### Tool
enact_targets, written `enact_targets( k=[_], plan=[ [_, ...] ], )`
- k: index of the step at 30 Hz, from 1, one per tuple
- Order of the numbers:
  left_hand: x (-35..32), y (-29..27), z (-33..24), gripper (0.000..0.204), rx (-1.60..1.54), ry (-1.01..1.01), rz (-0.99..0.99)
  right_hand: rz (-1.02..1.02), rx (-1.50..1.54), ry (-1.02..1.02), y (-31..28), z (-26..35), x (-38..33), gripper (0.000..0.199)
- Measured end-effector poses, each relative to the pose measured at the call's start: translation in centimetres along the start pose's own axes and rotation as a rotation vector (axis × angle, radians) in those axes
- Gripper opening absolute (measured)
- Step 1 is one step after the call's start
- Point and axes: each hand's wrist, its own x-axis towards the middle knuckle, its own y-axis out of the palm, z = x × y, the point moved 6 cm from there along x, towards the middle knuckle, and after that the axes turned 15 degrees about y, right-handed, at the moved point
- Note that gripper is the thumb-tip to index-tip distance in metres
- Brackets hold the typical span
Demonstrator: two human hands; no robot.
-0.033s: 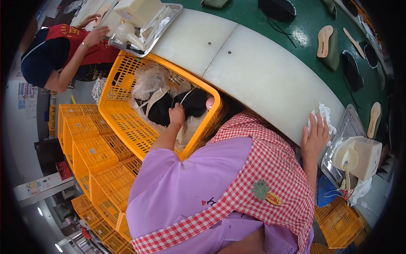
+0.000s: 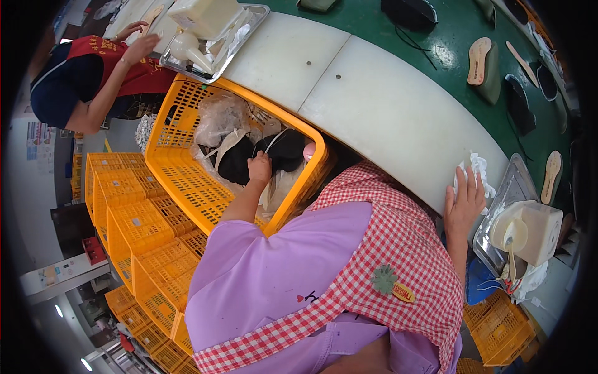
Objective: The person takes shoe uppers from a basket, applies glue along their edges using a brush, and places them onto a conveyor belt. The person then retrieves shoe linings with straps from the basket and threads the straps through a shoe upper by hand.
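My left hand reaches into a yellow plastic crate. Its fingers are closed on a black fabric shoe upper, though the fingertips are partly hidden. Beside that lies another black upper with a white strip across it. Clear plastic wrapping fills part of the crate around them. Over at the right, my right hand lies with fingers spread at the edge of the white worktop. Its fingers touch or lie right beside a crumpled white cloth or tissue.
A metal tray holds a white tub and a cup with a brush. Insoles and uppers lie on the green surface. Stacked yellow crates stand behind. A co-worker works at the far left beside another tray.
The co-worker's hands and arm have shifted slightly near the insole. Both of my hands stay where they were.
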Motion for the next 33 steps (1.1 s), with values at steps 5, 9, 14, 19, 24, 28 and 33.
enact_targets(
  k=[5, 9, 14, 19, 24, 28, 33],
  plan=[
    [-0.4, -0.7, -0.7, 0.016, 0.044, 0.293, 0.221, -0.009, -0.010, 0.012, 0.0, -0.1, -0.1, 0.043],
    [-0.7, -0.1, -1.5, 0.016, 0.112, 0.438, 0.450, -0.002, 0.006, 0.003, -0.1, 0.0, 0.1, 0.044],
    [0.3, 0.9, 1.7, 0.011, -0.113, 0.083, 0.033, -0.008, 0.006, -0.003, -0.4, 0.3, 0.1, 0.044],
    [-0.3, -10.2, 1.0, 0.010, 0.081, 0.012, -0.401, -0.013, 0.005, 0.008, -0.1, -0.1, -0.1, 0.043],
    [0.0, -9.3, 7.5, 0.018, -0.158, -0.291, -0.285, -0.028, -0.019, -0.004, -0.1, -0.2, -0.1, 0.044],
    [1.2, -17.8, 9.8, 0.026, -0.634, -0.444, -0.264, -0.009, 0.018, 0.010, -0.2, -0.4, -0.3, 0.043],
    [-0.3, -25.6, 14.6, 0.027, -0.726, -0.440, -0.488, -0.001, 0.049, 0.008, -0.4, -0.3, -0.1, 0.043]
  ],
)
